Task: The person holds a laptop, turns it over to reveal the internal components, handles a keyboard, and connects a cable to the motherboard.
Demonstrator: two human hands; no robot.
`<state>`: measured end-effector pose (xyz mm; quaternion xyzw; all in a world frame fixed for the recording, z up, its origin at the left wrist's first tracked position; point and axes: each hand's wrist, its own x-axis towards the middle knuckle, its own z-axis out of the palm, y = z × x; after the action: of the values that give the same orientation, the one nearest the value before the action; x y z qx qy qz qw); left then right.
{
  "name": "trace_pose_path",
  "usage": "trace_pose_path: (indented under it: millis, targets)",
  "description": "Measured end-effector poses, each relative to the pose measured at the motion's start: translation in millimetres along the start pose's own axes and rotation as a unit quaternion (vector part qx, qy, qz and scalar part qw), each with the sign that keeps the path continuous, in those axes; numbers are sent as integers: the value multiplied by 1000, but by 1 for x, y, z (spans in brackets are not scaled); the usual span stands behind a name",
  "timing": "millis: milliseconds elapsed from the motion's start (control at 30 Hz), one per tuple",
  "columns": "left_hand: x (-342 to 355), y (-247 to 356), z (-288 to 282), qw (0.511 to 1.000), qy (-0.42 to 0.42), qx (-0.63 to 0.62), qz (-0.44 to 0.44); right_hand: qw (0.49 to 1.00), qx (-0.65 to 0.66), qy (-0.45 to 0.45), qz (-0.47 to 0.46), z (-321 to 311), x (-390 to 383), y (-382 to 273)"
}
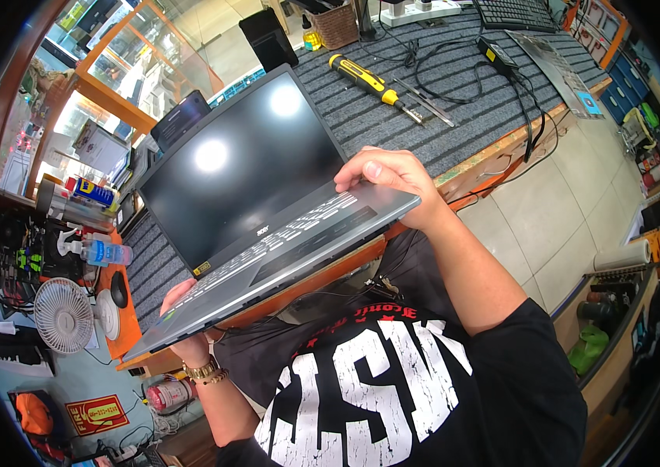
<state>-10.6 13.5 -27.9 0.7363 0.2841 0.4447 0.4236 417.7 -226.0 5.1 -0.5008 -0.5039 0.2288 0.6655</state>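
An open grey laptop (306, 247) with a dark screen is tilted in the air at the bench's front edge. My left hand (180, 300) grips its left end, fingers curled over the side and mostly hidden beneath the base; a gold watch is on that wrist. My right hand (392, 183) is closed round the right end of the base, fingertips near the keyboard's upper right corner. Beyond the screen, a yellow and black screwdriver (361, 76) and thin metal tools (427, 101) lie on the striped mat (462, 132).
A black power adapter (497, 58) with cables, a keyboard (516, 15) and a wicker basket (334, 29) are on the bench. At the left stand a white fan (61, 315) and bottles (108, 251). An open wooden drawer or bin (594, 342) is at the lower right, beside tiled floor (555, 210).
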Motion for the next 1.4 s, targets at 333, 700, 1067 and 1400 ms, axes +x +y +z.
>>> trace_pose_path:
  millis: [333, 700, 1067, 1400]
  targets:
    - [-1, 0, -1, 1000, -2, -10, -3, 1000, 0, -1, -3, 0, 1, 1]
    - [1, 0, 0, 1000, 1, -15, 0, 1000, 4, 0, -1, 0, 0, 2]
    - [0, 1, 2, 1000, 0, -21, 1, 1000, 4, -4, -4, -1, 0, 3]
    - [0, -1, 1, 1000, -2, -16, 0, 1000, 9, -3, 0, -1, 0, 2]
